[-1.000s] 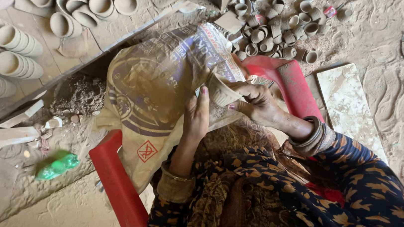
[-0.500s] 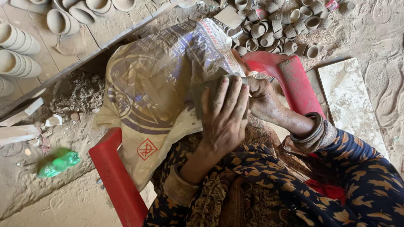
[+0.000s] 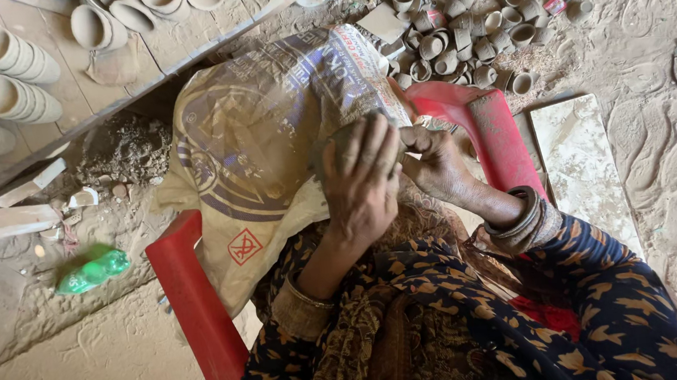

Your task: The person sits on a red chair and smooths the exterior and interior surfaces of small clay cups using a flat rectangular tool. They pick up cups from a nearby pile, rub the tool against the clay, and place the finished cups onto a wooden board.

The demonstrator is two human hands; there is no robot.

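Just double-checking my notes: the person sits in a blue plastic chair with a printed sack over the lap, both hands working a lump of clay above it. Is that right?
Not quite: the plastic chair is red, not blue, as the head view shows. The rest holds: a printed sack lies over the lap, and the left hand and right hand close around a lump of clay above it.

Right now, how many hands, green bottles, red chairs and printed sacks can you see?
Hands: 2, the left hand and the right hand, both on one small clay piece
Green bottle: 1
Red chair: 1
Printed sack: 1
Total: 5
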